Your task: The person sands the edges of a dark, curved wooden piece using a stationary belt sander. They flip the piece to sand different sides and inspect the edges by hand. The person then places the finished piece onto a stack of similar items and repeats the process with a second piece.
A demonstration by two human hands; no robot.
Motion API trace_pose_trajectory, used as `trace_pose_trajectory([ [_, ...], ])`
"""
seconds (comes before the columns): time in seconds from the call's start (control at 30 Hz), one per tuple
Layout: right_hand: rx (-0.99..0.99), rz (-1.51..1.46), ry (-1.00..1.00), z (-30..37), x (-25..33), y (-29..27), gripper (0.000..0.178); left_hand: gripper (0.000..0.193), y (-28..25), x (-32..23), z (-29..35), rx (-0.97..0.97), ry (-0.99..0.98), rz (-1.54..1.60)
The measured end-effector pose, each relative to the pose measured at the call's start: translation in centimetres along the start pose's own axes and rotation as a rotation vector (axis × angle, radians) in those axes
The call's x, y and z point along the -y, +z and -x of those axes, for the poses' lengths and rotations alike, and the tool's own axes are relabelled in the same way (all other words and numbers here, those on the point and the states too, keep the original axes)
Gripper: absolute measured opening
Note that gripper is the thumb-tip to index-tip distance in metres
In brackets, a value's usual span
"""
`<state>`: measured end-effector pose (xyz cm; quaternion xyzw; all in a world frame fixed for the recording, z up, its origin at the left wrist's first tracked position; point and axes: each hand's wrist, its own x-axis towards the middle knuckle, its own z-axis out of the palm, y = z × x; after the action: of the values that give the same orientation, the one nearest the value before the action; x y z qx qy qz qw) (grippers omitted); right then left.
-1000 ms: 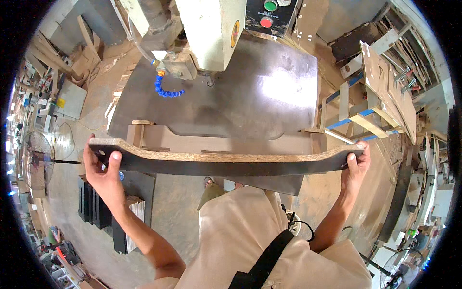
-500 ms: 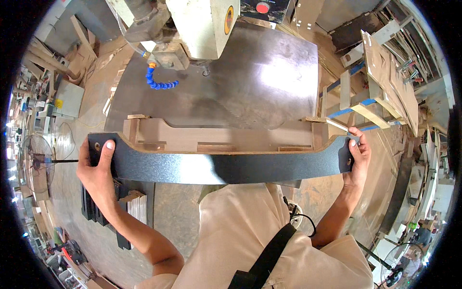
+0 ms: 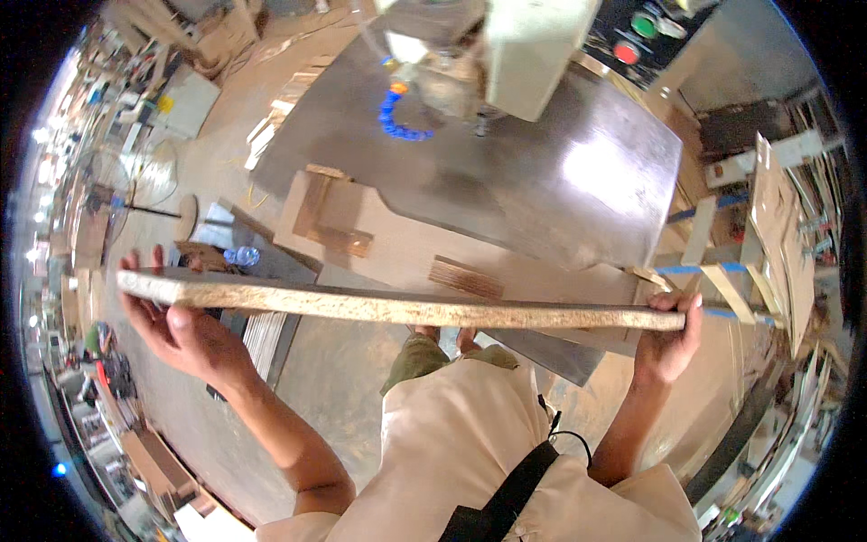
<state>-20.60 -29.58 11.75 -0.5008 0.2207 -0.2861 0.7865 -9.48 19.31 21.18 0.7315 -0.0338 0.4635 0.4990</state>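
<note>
A long chipboard panel (image 3: 406, 312) is held out level in front of me, its raw, speckled edge facing up toward the view. Its broad faces are mostly hidden at this angle. My left hand (image 3: 203, 348) grips the left end, thumb under the near edge and fingers behind. At the opposite end, my right hand (image 3: 668, 348) is closed around the panel's tip. Just beyond the panel lies a flat brown board template (image 3: 388, 226) with a curved cut-out and small wooden blocks, partly hidden by the panel.
The template rests on a grey metal machine table (image 3: 506, 199). Above it hang a machine head (image 3: 533, 59) and a blue jointed hose (image 3: 393, 122). A red button (image 3: 626, 52) sits at the upper right. A wooden rack (image 3: 713, 253) stands right; a fan (image 3: 104, 181) stands left.
The panel has turned from showing its dark face to showing its raw edge, and both hands have turned with it. The view has swung left, so the table appears rotated and further right.
</note>
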Motion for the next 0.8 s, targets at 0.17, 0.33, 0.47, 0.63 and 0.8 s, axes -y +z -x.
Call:
trace_pose_trajectory([
  [0.17, 0.182, -0.215, -0.103, 0.4, -1.3, 4.4, 0.016, 0.101, -2.9, -2.0, 1.8, -0.189, -0.290, 0.437],
  [0.33, 0.469, -0.356, -0.266, 2.0, -1.2, 9.5, 0.016, 0.113, -1.2, -4.9, 7.4, -0.101, -0.436, 0.690],
  [0.47, 0.597, -0.327, -0.382, 5.7, -1.1, 13.7, 0.016, 0.086, -4.8, -6.1, 9.0, -0.034, -0.620, 0.717],
  [0.63, 0.591, -0.237, -0.305, 12.1, -1.5, 18.0, 0.066, 0.098, -13.6, -5.7, 7.6, -0.072, -0.545, 0.921],
  [0.8, 0.695, -0.162, -0.153, 19.1, -3.4, 19.7, 0.110, 0.103, -21.2, -5.0, 7.4, -0.084, -0.444, 0.984],
])
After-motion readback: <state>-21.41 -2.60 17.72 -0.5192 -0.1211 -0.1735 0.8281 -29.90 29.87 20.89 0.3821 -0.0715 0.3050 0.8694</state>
